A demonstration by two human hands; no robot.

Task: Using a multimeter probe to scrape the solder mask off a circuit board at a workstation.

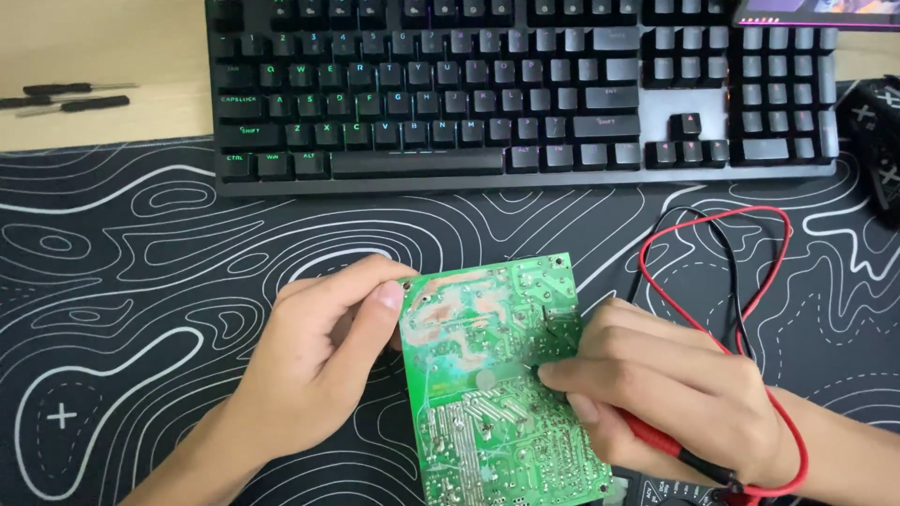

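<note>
A green circuit board (487, 375) stands tilted above the desk mat, solder side facing me. My left hand (323, 356) grips its left edge, thumb pressed on the upper left corner. My right hand (675, 394) holds a red multimeter probe (656, 440) like a pen, its tip hidden behind my fingers against the board's right middle. Red and black leads (741, 272) loop from my right hand up over the mat and back down to a meter (675, 492) barely visible at the bottom edge.
A black keyboard (525, 94) with lit keys lies across the top. Two small black-handled screwdrivers (70, 98) rest on the wooden desk at upper left. The black mat (141, 281) with white contour lines covers the desk. A dark object (877, 141) sits at the right edge.
</note>
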